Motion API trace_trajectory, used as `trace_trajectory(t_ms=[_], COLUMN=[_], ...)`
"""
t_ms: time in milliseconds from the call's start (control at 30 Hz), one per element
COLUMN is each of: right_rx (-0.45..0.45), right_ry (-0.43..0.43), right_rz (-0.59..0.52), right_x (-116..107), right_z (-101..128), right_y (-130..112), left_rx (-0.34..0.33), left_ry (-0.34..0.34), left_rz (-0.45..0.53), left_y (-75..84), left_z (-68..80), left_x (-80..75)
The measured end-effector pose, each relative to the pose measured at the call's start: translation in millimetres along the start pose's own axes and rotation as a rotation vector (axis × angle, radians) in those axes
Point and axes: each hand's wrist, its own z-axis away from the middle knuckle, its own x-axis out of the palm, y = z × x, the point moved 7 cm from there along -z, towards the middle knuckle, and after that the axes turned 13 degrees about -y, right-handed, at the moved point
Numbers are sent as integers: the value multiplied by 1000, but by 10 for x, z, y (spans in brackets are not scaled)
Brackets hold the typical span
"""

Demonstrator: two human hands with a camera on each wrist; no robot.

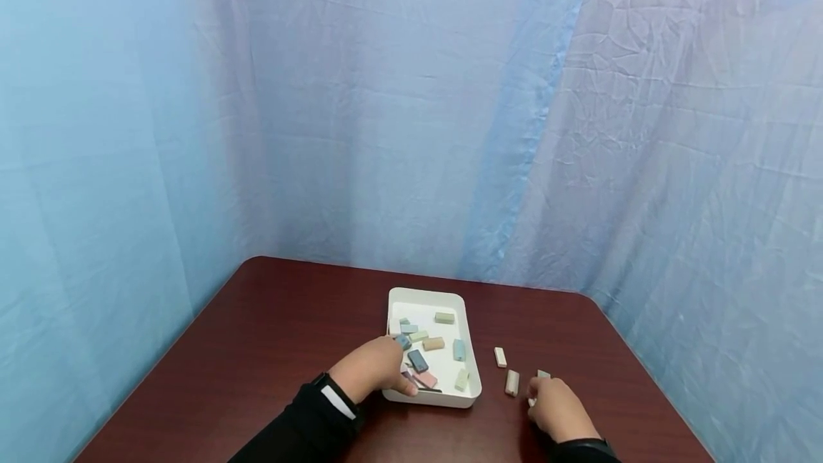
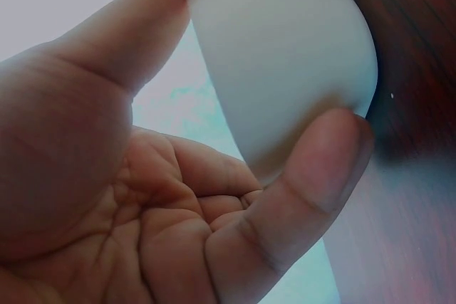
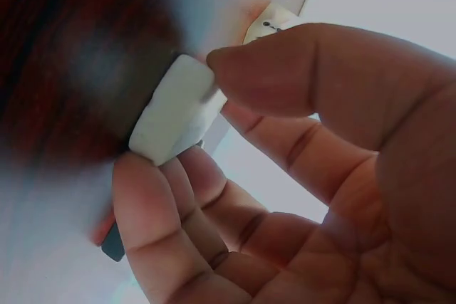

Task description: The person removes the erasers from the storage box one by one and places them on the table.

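Note:
My left hand (image 1: 376, 366) lies over the left side of a white tray (image 1: 427, 298); its curled fingers and thumb hold the tray's wall (image 2: 285, 40). Inside are several small pastel blocks, among them a dark blue block (image 1: 417, 361), a tan block (image 1: 434, 343) and a pink block (image 1: 426, 379). Right of the tray, low over the table, my right hand (image 1: 558, 409) pinches a small white block (image 3: 171, 112) between thumb and fingertips. Just beyond those fingers lies a pale block (image 1: 544, 374). A beige block (image 1: 511, 383) sits left of this hand.
Another white block (image 1: 500, 356) lies on the dark red-brown table (image 1: 308, 306) between the tray and my right hand. Light blue curtains (image 1: 386, 127) hang around the table's back and sides. A cream block with small dark marks (image 3: 267, 25) shows behind my right thumb.

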Motion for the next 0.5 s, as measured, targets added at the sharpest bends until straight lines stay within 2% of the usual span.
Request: trace_trajectory(t_ms=[267, 500], right_rx=[36, 24], right_ry=[-30, -24], right_rz=[-2, 7], right_x=[4, 8], right_z=[-21, 13], right_y=[13, -1], left_rx=[-1, 22], left_ry=[-1, 8], left_rz=[10, 22], left_y=[-6, -10], left_z=[-1, 8], left_x=[-6, -4])
